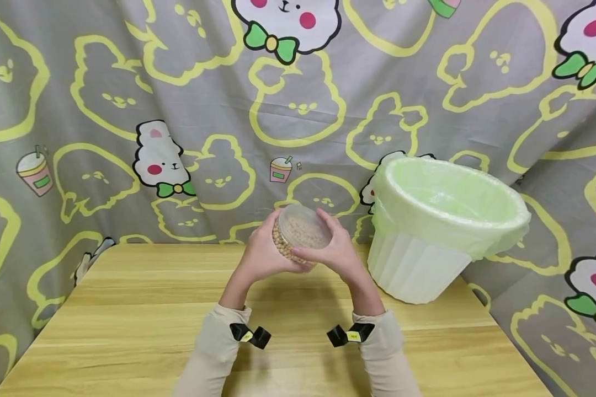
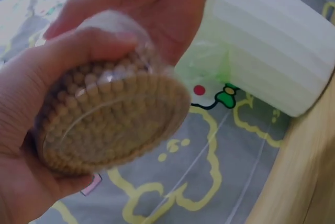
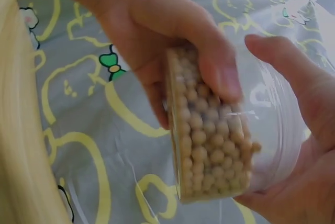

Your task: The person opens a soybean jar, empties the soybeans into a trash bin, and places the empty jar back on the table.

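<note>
Both hands hold a clear plastic jar (image 1: 304, 229), partly filled with small round beige balls, above the wooden table. It is tilted, its translucent lid (image 1: 305, 227) facing up toward the head camera. My left hand (image 1: 265, 251) grips the lower body, thumb across the side and fingers curled beneath, as the left wrist view shows with the ball-filled base (image 2: 120, 124). At the lid end, my right hand (image 1: 341, 251) spans the rim between thumb and fingers. In the right wrist view the balls (image 3: 209, 140) bunch toward the base, and the right hand (image 3: 314, 98) wraps the clear upper part.
A white ribbed bin (image 1: 417, 267) lined with a pale green bag (image 1: 457, 196) stands at the table's right rear. Behind the wooden table (image 1: 144, 309) hangs a grey patterned curtain (image 1: 218, 110). Small black cameras (image 1: 250, 334) are strapped to both sleeves.
</note>
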`<action>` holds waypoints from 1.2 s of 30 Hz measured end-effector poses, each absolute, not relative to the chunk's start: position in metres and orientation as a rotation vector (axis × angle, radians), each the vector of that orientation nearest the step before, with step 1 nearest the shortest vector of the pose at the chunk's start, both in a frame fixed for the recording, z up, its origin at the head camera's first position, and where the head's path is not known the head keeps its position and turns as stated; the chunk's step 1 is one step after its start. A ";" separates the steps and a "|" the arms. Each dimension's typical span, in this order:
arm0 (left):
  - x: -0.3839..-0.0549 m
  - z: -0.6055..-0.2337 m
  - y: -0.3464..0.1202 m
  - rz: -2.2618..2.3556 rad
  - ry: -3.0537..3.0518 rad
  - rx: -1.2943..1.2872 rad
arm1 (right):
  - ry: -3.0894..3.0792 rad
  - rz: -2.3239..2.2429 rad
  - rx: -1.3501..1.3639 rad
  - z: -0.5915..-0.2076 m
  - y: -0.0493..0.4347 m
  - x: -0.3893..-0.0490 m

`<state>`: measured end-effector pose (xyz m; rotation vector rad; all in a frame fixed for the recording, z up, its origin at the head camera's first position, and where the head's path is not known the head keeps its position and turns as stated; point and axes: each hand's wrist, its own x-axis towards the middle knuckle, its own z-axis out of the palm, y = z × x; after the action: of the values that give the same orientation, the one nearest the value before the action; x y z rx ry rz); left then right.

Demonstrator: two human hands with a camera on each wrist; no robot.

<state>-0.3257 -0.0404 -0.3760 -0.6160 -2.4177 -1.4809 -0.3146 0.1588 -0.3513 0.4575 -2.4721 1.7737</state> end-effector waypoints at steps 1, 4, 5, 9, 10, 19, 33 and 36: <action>-0.327 -0.377 -0.043 -1.539 -2.407 -0.664 | -2.470 1.785 0.500 -0.351 0.162 -0.315; -0.333 -0.381 -0.050 -1.730 -2.353 -0.844 | -2.444 1.844 0.642 -0.351 0.170 -0.315; -0.334 -0.382 -0.052 -1.790 -2.335 -0.897 | -2.432 1.864 0.681 -0.350 0.173 -0.315; -0.338 -0.382 -0.057 -1.892 -2.297 -0.991 | -2.400 1.906 0.736 -0.347 0.179 -0.313; -0.338 -0.382 -0.059 -1.899 -2.293 -0.986 | -2.403 1.897 0.731 -0.346 0.179 -0.312; -0.333 -0.373 -0.081 -1.902 -2.173 -0.854 | -2.457 1.749 0.652 -0.337 0.189 -0.309; -0.329 -0.364 -0.112 -2.050 -1.961 -0.712 | -2.842 1.311 0.559 -0.344 0.210 -0.330; -0.328 -0.361 -0.112 -2.041 -1.964 -0.714 | -2.951 1.206 0.615 -0.348 0.213 -0.337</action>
<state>-0.3277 -0.1120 -0.3615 -0.7142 -1.9638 -2.0410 -0.3375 0.2132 -0.3480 0.6146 -2.9512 1.2063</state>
